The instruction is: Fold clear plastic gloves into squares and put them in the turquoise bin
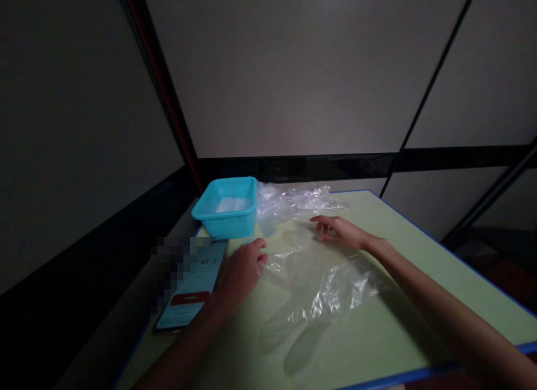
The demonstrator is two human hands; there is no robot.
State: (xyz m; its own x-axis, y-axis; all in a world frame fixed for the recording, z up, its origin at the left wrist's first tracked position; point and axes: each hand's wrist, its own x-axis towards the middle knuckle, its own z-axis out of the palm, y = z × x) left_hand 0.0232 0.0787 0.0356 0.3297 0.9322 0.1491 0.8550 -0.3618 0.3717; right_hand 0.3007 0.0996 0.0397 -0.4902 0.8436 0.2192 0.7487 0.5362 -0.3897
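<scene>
Head view: partway, I'd judge. 1 clear, thin plastic glove (pixel 323 300) lies spread on pale-green table (pixel 419 251), creases left. Left hand (pixel 243 262) curled at its edge, can't tell grip; right hand (pixel 342 231) half-open, apparently empty.

We can't read the tiny print on the device (pixel 191 314), and pixel blocks swallow its upper left. Fingertips on the left hand (pixel 242 267) are tucked away, so whether it's pinching the clear glove (pixel 312 297), dunno. White thing (pixel 232 205) inside the basket (pixel 230 228)? Beats us.
</scene>
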